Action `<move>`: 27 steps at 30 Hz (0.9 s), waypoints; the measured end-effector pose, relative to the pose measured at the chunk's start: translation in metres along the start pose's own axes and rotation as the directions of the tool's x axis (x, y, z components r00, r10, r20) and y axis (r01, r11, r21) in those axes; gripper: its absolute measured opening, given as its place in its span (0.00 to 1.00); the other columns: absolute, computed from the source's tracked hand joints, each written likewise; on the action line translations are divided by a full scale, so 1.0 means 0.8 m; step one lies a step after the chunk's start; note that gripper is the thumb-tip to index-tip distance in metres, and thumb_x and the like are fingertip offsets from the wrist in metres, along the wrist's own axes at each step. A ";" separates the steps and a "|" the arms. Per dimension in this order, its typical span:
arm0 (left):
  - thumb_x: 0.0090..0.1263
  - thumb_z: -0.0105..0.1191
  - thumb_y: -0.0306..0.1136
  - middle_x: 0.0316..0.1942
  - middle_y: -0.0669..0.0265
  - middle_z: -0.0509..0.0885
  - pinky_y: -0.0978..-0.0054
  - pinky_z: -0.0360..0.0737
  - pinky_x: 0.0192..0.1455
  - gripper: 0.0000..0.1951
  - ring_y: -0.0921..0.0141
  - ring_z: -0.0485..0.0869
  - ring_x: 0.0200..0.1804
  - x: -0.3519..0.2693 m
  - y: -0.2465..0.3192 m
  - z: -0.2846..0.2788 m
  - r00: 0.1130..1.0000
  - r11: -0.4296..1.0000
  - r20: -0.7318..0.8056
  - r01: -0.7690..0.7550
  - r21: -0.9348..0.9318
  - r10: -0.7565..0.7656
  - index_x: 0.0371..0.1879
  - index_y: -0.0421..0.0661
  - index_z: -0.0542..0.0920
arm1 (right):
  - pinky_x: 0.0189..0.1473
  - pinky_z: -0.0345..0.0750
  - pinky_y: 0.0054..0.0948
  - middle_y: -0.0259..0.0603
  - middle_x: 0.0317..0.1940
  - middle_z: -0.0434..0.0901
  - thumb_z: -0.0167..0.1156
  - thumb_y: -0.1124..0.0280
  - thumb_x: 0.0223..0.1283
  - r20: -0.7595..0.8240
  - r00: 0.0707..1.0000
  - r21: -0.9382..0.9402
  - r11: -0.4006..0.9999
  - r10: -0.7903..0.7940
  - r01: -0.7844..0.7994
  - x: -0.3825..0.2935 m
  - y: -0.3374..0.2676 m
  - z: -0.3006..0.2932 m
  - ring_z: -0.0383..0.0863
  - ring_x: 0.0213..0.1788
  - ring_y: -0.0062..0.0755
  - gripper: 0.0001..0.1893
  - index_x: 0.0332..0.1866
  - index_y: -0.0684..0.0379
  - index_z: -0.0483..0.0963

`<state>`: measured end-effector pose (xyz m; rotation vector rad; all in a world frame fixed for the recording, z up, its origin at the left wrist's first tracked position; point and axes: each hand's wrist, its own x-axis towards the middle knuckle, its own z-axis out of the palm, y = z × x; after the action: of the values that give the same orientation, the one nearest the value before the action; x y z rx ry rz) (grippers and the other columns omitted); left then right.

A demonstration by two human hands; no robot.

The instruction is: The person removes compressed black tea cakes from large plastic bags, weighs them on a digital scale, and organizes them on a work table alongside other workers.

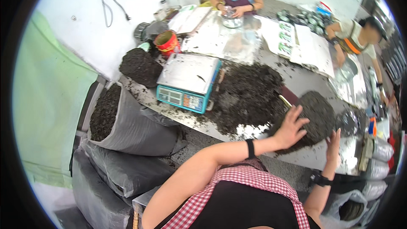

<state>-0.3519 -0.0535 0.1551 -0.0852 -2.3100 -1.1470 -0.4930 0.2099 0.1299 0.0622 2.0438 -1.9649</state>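
Observation:
My left hand (pixel 291 128) has its fingers spread over the near left side of a round, dark cake of dried, leafy-looking material (pixel 318 113). At the cake's lower right edge is my right hand (pixel 333 144), fingers raised and apart. Neither hand is visibly gripping the cake; whether both touch it I cannot tell. To the left lies a large heap of loose dark dried flakes (pixel 248 92). A dark red flat object (pixel 289 96) sits between heap and cake. Beyond the heap's left side stands a teal digital scale (pixel 190 73), flakes scattered on its plate.
Another round dark cake (pixel 140 66) and a red tin (pixel 167 43) stand left of the scale. An open sack of flakes (pixel 133 124) leans at the table's edge. Two people work across the table, one with a clear round container (pixel 232 20). Wrapped packs (pixel 376 165) are stacked right.

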 end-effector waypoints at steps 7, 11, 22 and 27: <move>0.70 0.53 0.41 0.75 0.50 0.42 0.47 0.47 0.74 0.27 0.47 0.38 0.76 0.028 -0.012 -0.100 0.966 0.998 0.258 -0.005 -0.059 0.020 0.66 0.51 0.64 | 0.60 0.69 0.31 0.47 0.58 0.71 0.58 0.76 0.59 -0.059 0.901 -0.078 0.902 -0.430 0.425 -0.044 -0.146 0.129 0.72 0.57 0.35 0.31 0.68 0.67 0.56; 0.60 0.63 0.46 0.72 0.48 0.54 0.52 0.54 0.73 0.35 0.48 0.50 0.75 0.069 -0.062 -0.218 0.985 0.960 -0.036 -0.175 -0.219 0.172 0.62 0.41 0.65 | 0.61 0.70 0.34 0.49 0.60 0.71 0.56 0.74 0.61 0.253 0.835 0.071 0.870 -0.489 0.488 -0.095 -0.169 0.375 0.73 0.59 0.37 0.29 0.67 0.67 0.60; 0.70 0.54 0.36 0.62 0.58 0.73 0.66 0.70 0.65 0.24 0.63 0.71 0.64 0.047 -0.337 -0.507 0.950 0.826 0.265 0.280 -0.489 -0.165 0.64 0.47 0.67 | 0.53 0.73 0.40 0.36 0.52 0.74 0.62 0.64 0.62 0.326 0.945 0.597 0.782 -0.034 -0.178 -0.082 -0.038 0.684 0.74 0.54 0.30 0.23 0.59 0.59 0.66; 0.72 0.50 0.37 0.63 0.49 0.71 0.60 0.68 0.66 0.20 0.49 0.69 0.66 0.029 -0.331 -0.540 0.974 0.990 0.196 -0.094 -0.107 0.114 0.62 0.47 0.73 | 0.49 0.75 0.38 0.34 0.50 0.75 0.61 0.63 0.63 0.246 0.969 0.555 0.821 -0.008 -0.134 -0.100 -0.033 0.724 0.76 0.51 0.28 0.19 0.56 0.57 0.68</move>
<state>-0.2544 -0.5506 0.1848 -0.3705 -2.3908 -1.2461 -0.3148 -0.3466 0.1662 0.0203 1.2333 -2.3403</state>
